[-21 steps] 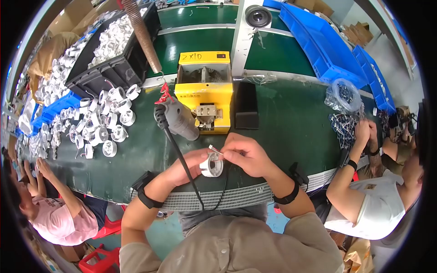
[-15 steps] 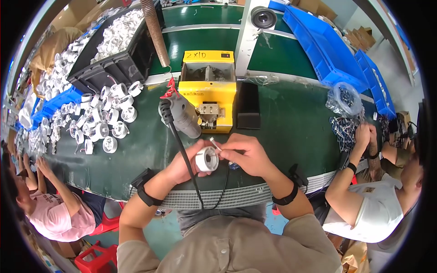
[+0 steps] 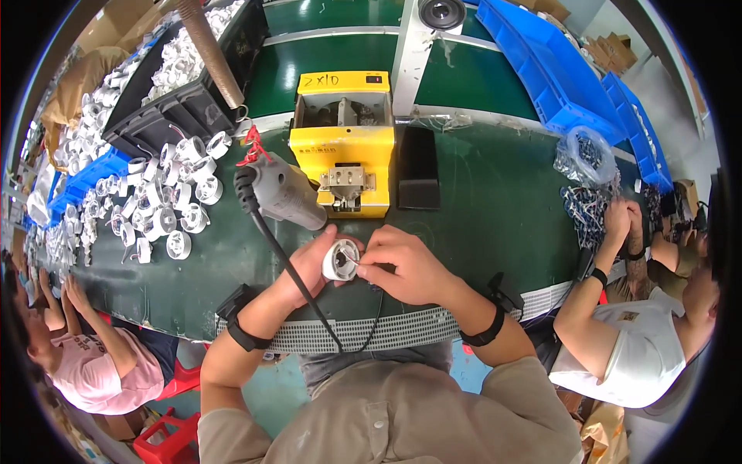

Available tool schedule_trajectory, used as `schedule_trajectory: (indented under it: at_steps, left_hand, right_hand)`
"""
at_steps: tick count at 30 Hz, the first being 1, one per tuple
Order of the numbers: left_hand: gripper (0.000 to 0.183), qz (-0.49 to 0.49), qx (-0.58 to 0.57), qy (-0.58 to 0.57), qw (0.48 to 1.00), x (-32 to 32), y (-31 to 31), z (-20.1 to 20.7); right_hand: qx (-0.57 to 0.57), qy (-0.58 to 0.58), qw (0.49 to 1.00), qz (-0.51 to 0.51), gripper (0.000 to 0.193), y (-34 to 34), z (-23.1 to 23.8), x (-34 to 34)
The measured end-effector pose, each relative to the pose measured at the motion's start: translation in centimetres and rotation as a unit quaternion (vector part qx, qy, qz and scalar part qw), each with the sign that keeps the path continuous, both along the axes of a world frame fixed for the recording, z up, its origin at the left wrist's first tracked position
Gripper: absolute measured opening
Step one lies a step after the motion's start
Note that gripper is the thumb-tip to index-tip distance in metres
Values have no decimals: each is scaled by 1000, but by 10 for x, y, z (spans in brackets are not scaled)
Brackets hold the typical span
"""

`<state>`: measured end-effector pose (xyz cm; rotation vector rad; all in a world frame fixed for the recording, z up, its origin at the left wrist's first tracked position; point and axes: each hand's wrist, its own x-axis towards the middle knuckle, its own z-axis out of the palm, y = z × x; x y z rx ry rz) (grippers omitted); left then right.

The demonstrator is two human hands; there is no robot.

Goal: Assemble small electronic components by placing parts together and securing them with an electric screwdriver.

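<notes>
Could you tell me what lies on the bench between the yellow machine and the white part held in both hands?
Head view: the grey power screwdriver on its black cord, otherwise bare green mat.

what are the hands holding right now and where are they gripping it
The left hand cups a small white round housing by its outer side. The right hand pinches at its open face; what it pinches is too small to tell.

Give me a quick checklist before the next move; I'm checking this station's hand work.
1. White round housing held in left hand: ok.
2. Right hand fingers at the housing's opening: ok.
3. Part seated inside the housing: cannot tell, too small.
4. Grey corded tool lying free on the green table, beside the hands: ok.
5. Yellow machine front unobstructed: ok.
</notes>
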<state>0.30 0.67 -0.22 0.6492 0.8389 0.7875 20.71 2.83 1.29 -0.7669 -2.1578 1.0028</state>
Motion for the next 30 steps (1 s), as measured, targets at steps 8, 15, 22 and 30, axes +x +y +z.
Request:
schedule_trajectory:
  at_steps: [8,15,22,30]
  left_hand:
    - [52,-3,63,13,998,1,-2,-4]
    - [46,-5,71,25,997,4,-1,3]
    - [38,46,42,-50,997,-1,-3,-1]
    - [38,105,124,-88,983,1,-7,-13]
  right_hand:
    - [-22,-30,999,-22,8,-3,-2,-4]
    - [53,-35,992,-110,11,-11,-4,-10]
    - [71,20,984,-164,17,-5,18,-4]
    - [-291,68,948,-114,11,-4,26,5]
